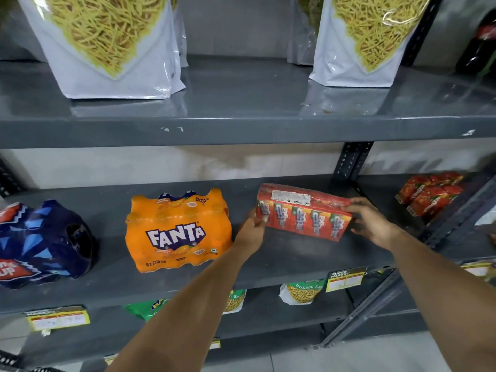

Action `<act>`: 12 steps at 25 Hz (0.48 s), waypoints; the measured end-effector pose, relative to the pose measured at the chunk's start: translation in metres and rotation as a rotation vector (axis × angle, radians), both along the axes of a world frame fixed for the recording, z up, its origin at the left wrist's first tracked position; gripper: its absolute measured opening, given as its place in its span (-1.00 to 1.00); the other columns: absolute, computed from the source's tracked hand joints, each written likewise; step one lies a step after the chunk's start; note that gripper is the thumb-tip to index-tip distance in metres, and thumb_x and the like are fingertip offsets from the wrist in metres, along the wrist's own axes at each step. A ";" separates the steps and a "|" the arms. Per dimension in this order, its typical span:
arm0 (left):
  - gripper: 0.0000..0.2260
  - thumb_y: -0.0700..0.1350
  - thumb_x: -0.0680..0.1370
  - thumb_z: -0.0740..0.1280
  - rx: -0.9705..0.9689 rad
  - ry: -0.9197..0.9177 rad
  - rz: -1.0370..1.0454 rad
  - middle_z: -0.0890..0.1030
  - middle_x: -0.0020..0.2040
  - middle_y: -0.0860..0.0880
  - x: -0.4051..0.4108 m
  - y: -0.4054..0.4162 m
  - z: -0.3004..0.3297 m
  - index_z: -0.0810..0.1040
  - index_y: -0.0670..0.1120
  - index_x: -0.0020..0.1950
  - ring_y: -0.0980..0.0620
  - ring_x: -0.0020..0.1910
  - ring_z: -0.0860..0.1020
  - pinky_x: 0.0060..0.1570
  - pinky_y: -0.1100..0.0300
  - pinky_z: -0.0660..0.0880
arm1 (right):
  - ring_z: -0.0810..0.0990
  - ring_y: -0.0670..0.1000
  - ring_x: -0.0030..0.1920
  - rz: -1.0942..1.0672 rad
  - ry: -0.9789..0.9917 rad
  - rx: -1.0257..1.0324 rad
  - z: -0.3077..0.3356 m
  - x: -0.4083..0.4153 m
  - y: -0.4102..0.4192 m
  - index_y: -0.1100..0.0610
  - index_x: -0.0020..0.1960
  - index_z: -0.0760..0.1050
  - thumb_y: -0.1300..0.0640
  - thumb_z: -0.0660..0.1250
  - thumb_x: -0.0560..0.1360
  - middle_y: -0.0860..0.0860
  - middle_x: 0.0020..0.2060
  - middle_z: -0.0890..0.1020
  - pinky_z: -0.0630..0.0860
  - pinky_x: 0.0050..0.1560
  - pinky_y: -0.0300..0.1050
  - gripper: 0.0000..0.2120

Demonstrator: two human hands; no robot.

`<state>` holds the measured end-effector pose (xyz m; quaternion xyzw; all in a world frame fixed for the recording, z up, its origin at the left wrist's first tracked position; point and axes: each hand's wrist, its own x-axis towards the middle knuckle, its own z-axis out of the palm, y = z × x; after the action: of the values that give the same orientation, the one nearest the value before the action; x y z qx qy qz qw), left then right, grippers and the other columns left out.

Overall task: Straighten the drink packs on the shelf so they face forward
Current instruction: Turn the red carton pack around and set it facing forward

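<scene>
Both hands on the red juice pack point(303, 212), which sits toward the right end of the middle shelf point(295, 261), set back from its front edge: left hand point(252, 229) pinches the left end, right hand point(371, 224) wraps the right end. Pack looks skewed, right end lower. Pivot it flat, don't lift; line its long face up with the front edge. Orange pack point(178, 229) is just beside the left hand, so keep clear.

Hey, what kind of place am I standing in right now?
Most likely a small supermarket or grocery aisle: grey metal shelving, a yellow "Super Market" price tag on the shelf edge, and shrink-wrapped drink packs such as the Fanta pack.
</scene>
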<state>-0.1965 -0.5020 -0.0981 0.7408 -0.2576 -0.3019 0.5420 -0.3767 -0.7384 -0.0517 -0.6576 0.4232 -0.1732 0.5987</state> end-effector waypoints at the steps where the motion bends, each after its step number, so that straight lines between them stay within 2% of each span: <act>1: -0.60 0.09 0.62 0.18 -0.020 0.029 -0.058 0.48 0.37 -0.03 -0.006 -0.001 0.000 0.33 0.01 0.43 -0.02 0.36 0.41 0.35 0.02 0.33 | 0.57 0.08 -0.13 0.015 0.013 -0.022 0.000 -0.002 0.001 0.01 -0.08 0.43 0.08 0.39 0.47 0.08 -0.19 0.66 0.42 -0.22 -0.06 -0.87; 2: -0.58 0.16 0.59 0.21 -0.019 0.031 -0.128 0.48 0.36 0.02 -0.019 -0.004 0.001 0.36 0.05 0.41 0.04 0.32 0.42 0.34 0.07 0.32 | 0.54 0.07 -0.16 0.040 0.036 -0.051 -0.001 -0.004 0.005 0.03 -0.11 0.43 0.08 0.38 0.46 0.07 -0.23 0.64 0.38 -0.22 -0.06 -0.88; 4: -0.57 0.23 0.51 0.28 -0.056 0.046 -0.220 0.52 0.26 0.08 -0.056 -0.014 0.004 0.40 0.08 0.32 0.16 0.19 0.49 0.19 0.24 0.45 | 0.50 0.04 -0.24 0.113 0.077 -0.102 -0.002 -0.004 0.014 0.06 -0.18 0.48 0.02 0.34 0.48 0.07 -0.29 0.58 0.34 -0.26 -0.08 -0.87; 5: -0.51 0.25 0.48 0.31 -0.112 0.069 -0.204 0.51 0.25 0.06 -0.076 -0.021 0.004 0.35 0.06 0.32 0.17 0.16 0.51 0.11 0.34 0.48 | 0.48 0.02 -0.29 0.153 0.100 -0.124 0.000 -0.002 0.018 0.06 -0.23 0.50 -0.02 0.32 0.49 0.07 -0.33 0.56 0.33 -0.28 -0.09 -0.81; 6: -0.41 0.28 0.45 0.32 -0.159 0.089 -0.139 0.49 0.29 0.04 -0.092 -0.027 0.003 0.28 0.04 0.36 0.15 0.18 0.52 0.12 0.34 0.49 | 0.48 0.01 -0.34 0.178 0.133 -0.137 0.002 -0.001 0.020 0.06 -0.25 0.52 -0.07 0.30 0.50 0.07 -0.37 0.55 0.33 -0.30 -0.10 -0.75; 9: -0.16 0.47 0.33 0.25 -0.132 0.002 0.091 0.47 0.36 0.07 -0.112 -0.031 -0.001 0.10 0.09 0.46 0.02 0.25 0.52 0.30 0.04 0.42 | 0.49 0.02 -0.46 0.198 0.263 -0.079 0.006 0.007 0.019 0.15 -0.22 0.52 -0.25 0.27 0.49 0.07 -0.43 0.57 0.36 -0.38 -0.14 -0.55; 12: -0.20 0.42 0.39 0.22 -0.099 -0.060 0.196 0.49 0.36 0.03 -0.114 -0.036 0.002 0.06 0.08 0.50 -0.08 0.23 0.55 0.24 0.02 0.45 | 0.58 0.06 -0.44 0.250 0.385 -0.092 0.004 0.025 0.019 0.15 -0.25 0.51 -0.49 0.14 0.41 0.10 -0.43 0.62 0.44 -0.36 -0.16 -0.32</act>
<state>-0.3106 -0.5379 -0.0966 0.7435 -0.2146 -0.2120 0.5968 -0.3512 -0.7194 -0.0478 -0.7523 0.4366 0.0117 0.4932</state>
